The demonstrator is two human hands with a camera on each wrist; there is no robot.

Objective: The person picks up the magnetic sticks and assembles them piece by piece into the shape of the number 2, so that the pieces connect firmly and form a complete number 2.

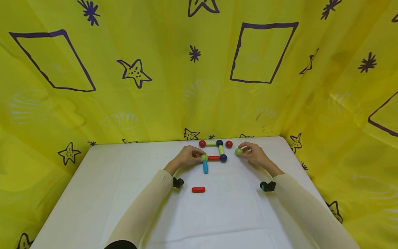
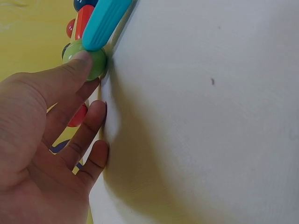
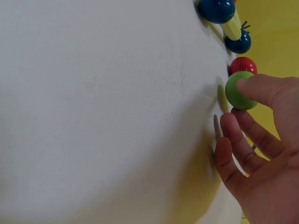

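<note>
My left hand [image 1: 187,156] pinches a green ball [image 2: 97,64] between thumb and fingers. From that ball a blue stick [image 1: 205,167] points toward me and a red stick [image 1: 213,158] runs right to a dark blue ball [image 1: 223,158]. A pale yellow stick [image 1: 221,149] links it to a second dark blue ball [image 1: 219,142]. Another yellow stick [image 1: 211,143] leads left to a red ball [image 1: 202,144]. On the right, my right hand [image 1: 255,154] holds a separate green ball [image 3: 240,93] by thumb and fingertips; its other fingers are spread in the right wrist view.
A loose red ball [image 1: 228,144] lies between the joined pieces and my right hand. Nearer me is a loose red stick [image 1: 198,190] on the white table [image 1: 230,214]. A yellow patterned curtain [image 1: 168,103] borders the table's back and sides.
</note>
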